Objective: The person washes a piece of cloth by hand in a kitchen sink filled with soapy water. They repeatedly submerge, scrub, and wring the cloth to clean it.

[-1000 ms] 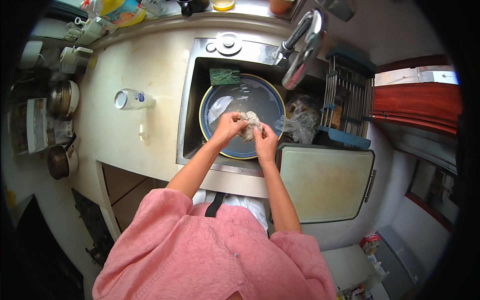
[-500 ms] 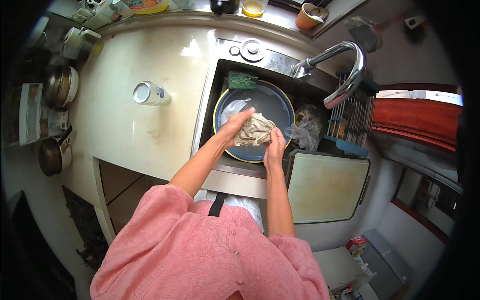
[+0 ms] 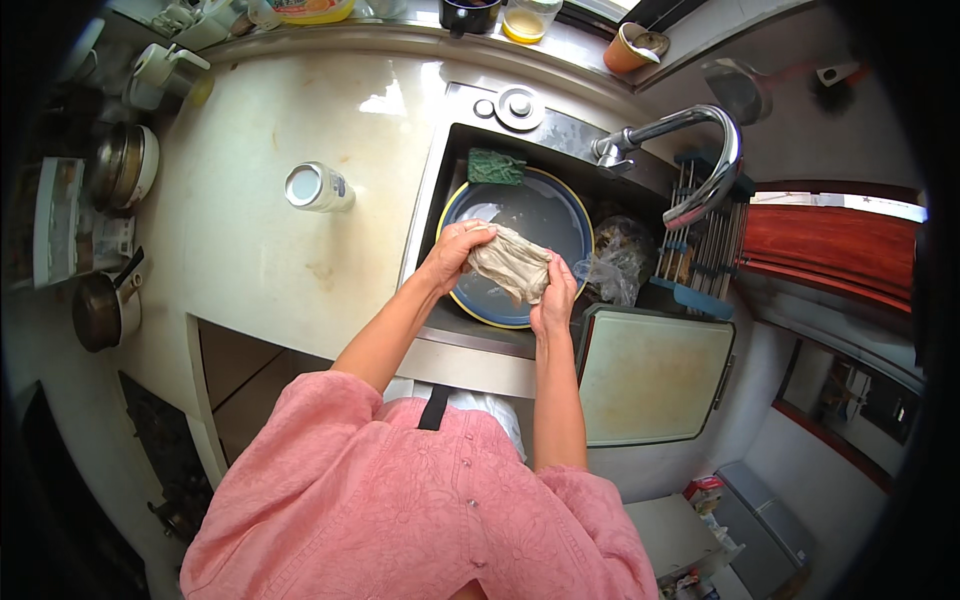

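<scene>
A crumpled beige cloth [image 3: 511, 262] is stretched between my two hands above a round basin [image 3: 590, 214]. The basin has a blue inside and a yellow rim, holds greyish water, and sits in the sink. My left hand [image 3: 455, 252] grips the cloth's left end, fingers closed around it. At the other end, my right hand [image 3: 554, 298] pinches the cloth near its edge. A green scouring cloth [image 3: 496, 167] lies at the basin's far left rim.
A curved chrome faucet [image 3: 728, 150] arches over the sink's right side. Beside the basin sit a clear plastic bag [image 3: 622, 265] and a metal rack [image 3: 690, 220]. A cutting board [image 3: 655, 375] leans at the right. On the left counter stands a white-topped jar [image 3: 318, 188].
My hands have moved slightly apart, and the bunched cloth is now pulled longer and flatter between them. The whole view has shifted a little.
</scene>
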A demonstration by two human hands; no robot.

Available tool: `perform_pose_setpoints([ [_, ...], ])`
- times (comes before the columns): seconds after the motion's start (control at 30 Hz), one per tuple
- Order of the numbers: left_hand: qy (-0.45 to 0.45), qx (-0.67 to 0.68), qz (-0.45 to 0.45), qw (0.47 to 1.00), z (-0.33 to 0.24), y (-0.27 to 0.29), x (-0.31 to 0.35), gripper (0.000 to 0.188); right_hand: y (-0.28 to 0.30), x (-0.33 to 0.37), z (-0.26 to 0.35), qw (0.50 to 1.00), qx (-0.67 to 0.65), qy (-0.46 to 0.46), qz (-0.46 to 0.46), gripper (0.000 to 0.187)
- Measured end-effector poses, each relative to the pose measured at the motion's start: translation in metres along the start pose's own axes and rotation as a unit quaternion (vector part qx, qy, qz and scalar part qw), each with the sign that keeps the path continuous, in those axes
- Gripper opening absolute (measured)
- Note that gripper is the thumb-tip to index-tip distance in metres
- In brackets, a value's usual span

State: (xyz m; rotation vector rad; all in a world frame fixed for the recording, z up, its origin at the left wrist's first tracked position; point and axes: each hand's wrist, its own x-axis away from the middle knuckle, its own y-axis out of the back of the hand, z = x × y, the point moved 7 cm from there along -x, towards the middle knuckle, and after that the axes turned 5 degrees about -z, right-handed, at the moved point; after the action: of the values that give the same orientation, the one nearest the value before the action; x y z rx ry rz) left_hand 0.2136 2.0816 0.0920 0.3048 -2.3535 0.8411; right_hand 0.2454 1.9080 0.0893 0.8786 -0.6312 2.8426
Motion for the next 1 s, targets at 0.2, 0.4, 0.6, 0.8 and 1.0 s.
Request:
perform_pose_setpoints([
  [0.2,-0.047,0.037,-0.007,0.998,-0.017,-0.01,0.006,0.014,-0.013,0.013,0.012,0.994,0.07,-0.063,0.052,0.028],
  [0.4,-0.063,0.002,-0.001,0.998,-0.02,-0.001,0.006,0.023,-0.007,0.021,0.017,0.989,0.134,-0.045,0.048,0.025],
  [0.6,-0.097,-0.013,-0.027,0.995,-0.022,0.013,0.008,0.029,-0.005,0.023,0.034,0.995,0.088,-0.016,0.036,0.017],
  [0.8,-0.062,-0.161,0.036,0.984,-0.022,0.003,0.013,0.038,-0.003,0.023,0.048,0.99,0.132,0.045,0.038,0.015],
  [1.0,-0.025,-0.309,0.075,0.948,-0.008,-0.01,0.017,0.027,-0.015,0.03,0.054,0.958,0.263,0.105,0.048,0.017],
])
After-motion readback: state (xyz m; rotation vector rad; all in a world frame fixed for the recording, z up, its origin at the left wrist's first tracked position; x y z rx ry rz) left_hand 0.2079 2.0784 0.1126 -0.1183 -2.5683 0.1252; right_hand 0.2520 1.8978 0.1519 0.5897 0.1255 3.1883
